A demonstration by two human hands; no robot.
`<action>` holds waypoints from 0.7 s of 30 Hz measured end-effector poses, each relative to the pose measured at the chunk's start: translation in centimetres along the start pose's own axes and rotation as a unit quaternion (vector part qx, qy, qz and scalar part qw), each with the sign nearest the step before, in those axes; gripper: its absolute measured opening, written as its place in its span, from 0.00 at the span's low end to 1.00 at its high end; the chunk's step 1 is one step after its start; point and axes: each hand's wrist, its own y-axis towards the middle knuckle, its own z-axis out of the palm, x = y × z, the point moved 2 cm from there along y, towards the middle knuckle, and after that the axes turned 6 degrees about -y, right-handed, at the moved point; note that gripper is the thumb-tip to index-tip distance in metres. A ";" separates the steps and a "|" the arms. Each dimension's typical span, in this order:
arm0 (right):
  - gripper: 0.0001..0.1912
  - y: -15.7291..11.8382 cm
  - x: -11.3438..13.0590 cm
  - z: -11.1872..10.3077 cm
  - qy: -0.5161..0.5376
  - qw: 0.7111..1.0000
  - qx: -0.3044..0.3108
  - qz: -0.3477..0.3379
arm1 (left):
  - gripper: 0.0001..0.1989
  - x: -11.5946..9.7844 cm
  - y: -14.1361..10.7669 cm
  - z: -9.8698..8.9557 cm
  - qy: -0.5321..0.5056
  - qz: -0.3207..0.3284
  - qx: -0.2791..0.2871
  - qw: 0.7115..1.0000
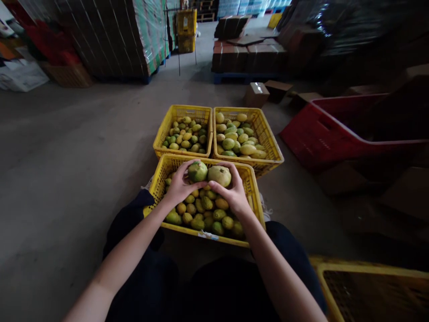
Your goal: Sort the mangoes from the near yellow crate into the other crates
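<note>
My left hand (181,184) is closed around a round green fruit (197,171). In my right hand (234,191) sits a larger, paler yellow-green fruit (220,175). Both fruits are held side by side, close together, above the near yellow crate (255,197). Below my hands, that crate holds many smaller green and yellow fruits (219,214), partly hidden by my hands and wrists. The exact kind of fruit is hard to tell.
Beyond the near crate stand a left yellow crate (160,134) and a right yellow crate (273,150), both holding similar fruits. A red crate (313,129) is at right. Another yellow crate (321,273) lies at lower right. Stacked cartons (250,56) stand on a blue pallet behind.
</note>
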 end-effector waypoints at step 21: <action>0.20 -0.4 0.4 0.2 0.071 0.996 -0.015 0.053 | 0.33 -1.1 -0.5 0.3 -0.009 0.001 0.010 1.000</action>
